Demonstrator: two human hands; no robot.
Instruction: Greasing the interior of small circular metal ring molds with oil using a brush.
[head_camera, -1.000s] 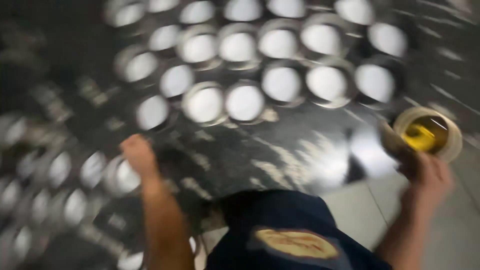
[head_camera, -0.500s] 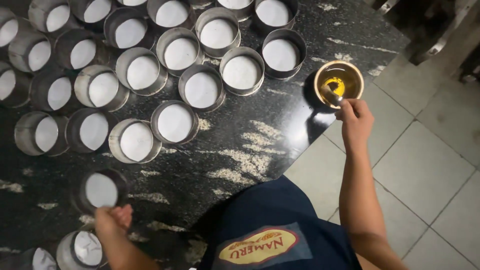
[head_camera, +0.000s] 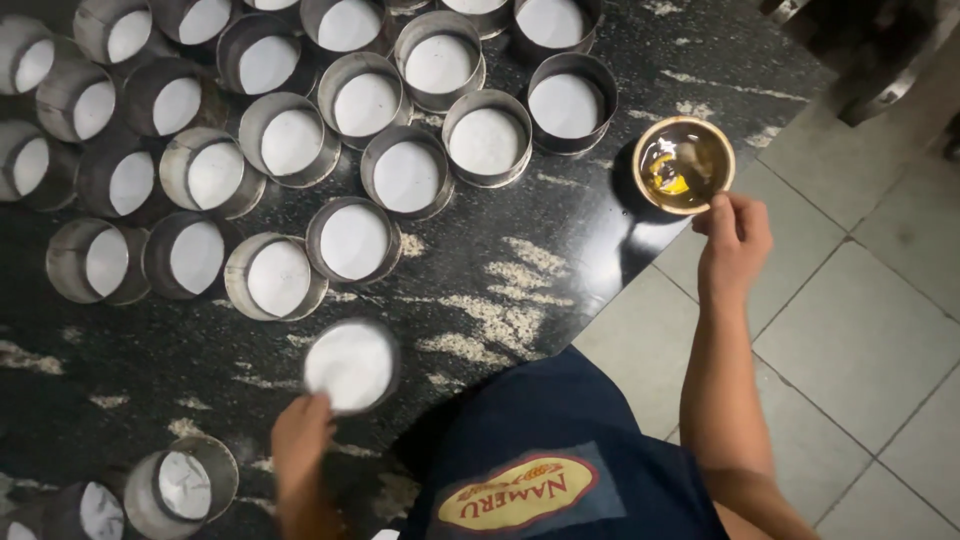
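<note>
— Counter (head_camera: 520, 260) first?

— Yes — black speckled stone, crowded with round metal tins (head_camera: 350, 240), each lined white at the bottom.

— And your hands?

— My left hand (head_camera: 300, 440) grips the rim of one tin (head_camera: 350, 365), near my apron and apart from the rest. My right hand (head_camera: 735, 235) pinches a brush handle; its tip sits in the small oil bowl (head_camera: 684, 165) at the counter's edge.

Twenty-four round metal tins (head_camera: 352, 241) with white paper liners show on the dark stone counter (head_camera: 560, 290), several cut off at its far and left edges. One small bowl of oil (head_camera: 684, 165) sits at the right edge.
</note>
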